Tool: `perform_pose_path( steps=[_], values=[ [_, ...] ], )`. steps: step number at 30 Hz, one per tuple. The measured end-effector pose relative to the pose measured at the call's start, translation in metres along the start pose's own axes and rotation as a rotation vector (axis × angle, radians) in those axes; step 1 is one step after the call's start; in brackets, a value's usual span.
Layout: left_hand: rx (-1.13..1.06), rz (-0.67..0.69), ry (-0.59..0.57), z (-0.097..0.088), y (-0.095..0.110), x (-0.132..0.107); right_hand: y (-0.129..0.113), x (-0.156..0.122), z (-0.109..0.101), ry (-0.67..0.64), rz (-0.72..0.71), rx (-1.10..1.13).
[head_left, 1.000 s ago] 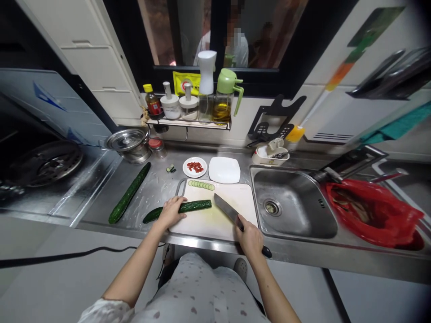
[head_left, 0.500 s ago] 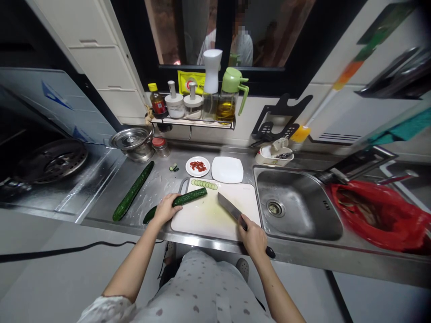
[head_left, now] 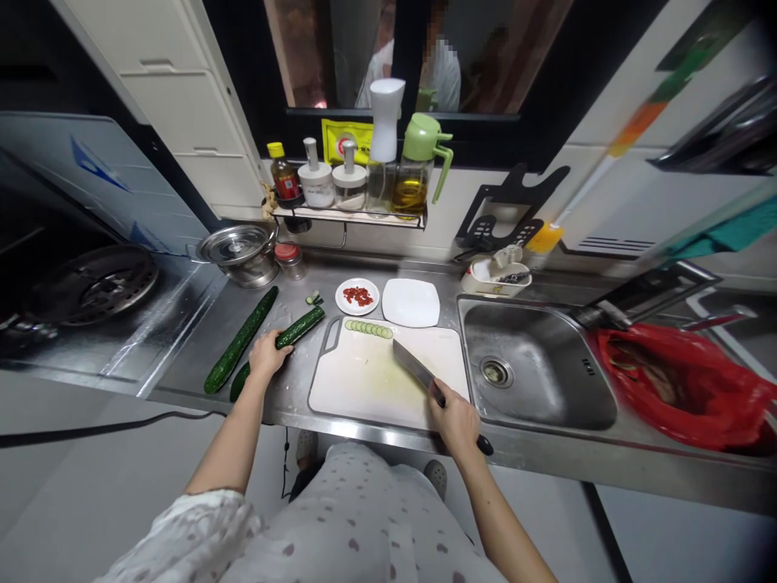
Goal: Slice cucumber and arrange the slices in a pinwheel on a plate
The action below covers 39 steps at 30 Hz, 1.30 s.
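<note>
My left hand (head_left: 267,353) is closed round a cut cucumber (head_left: 302,325) that lies on the wet steel counter left of the white cutting board (head_left: 364,380). A whole cucumber (head_left: 241,339) lies just to its left. My right hand (head_left: 456,422) grips the black handle of a kitchen knife (head_left: 413,368), its blade resting flat over the board's right half. A row of cucumber slices (head_left: 367,329) sits along the board's far edge.
Behind the board stand a small dish of red chilli (head_left: 357,296) and a white square plate (head_left: 411,302). The sink (head_left: 534,380) is at the right, a red bag (head_left: 680,380) beyond it. A lidded pot (head_left: 239,251) and a bottle rack (head_left: 352,182) stand behind.
My left hand has slid the cut cucumber off the board to the left, onto the counter beside the whole one. The knife has hardly moved.
</note>
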State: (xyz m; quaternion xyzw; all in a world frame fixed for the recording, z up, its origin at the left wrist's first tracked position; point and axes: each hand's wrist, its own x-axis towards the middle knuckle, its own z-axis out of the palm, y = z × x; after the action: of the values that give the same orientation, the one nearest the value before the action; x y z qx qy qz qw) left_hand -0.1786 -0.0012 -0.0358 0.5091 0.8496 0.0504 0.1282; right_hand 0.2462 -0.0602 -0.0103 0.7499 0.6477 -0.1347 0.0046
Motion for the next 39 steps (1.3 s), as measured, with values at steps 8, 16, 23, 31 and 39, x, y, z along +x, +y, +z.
perform_pose_path(
  steps=[8,16,23,31,39],
  values=[
    [0.037,-0.012,0.007,0.004,-0.007,0.009,0.003,-0.002,-0.002,0.000,0.016,0.013],
    [0.071,-0.023,0.012,0.002,-0.005,0.006,-0.018,-0.010,-0.008,-0.167,-0.027,-0.004],
    [0.077,-0.035,0.028,0.003,-0.003,-0.001,-0.065,-0.012,0.010,-0.440,-0.151,0.439],
    [0.057,-0.043,0.222,0.010,0.004,-0.013,-0.107,-0.008,0.042,-0.559,-0.167,0.679],
    [0.014,-0.054,0.205,0.016,0.005,-0.016,-0.047,0.001,0.046,-0.399,0.065,0.868]
  ],
)
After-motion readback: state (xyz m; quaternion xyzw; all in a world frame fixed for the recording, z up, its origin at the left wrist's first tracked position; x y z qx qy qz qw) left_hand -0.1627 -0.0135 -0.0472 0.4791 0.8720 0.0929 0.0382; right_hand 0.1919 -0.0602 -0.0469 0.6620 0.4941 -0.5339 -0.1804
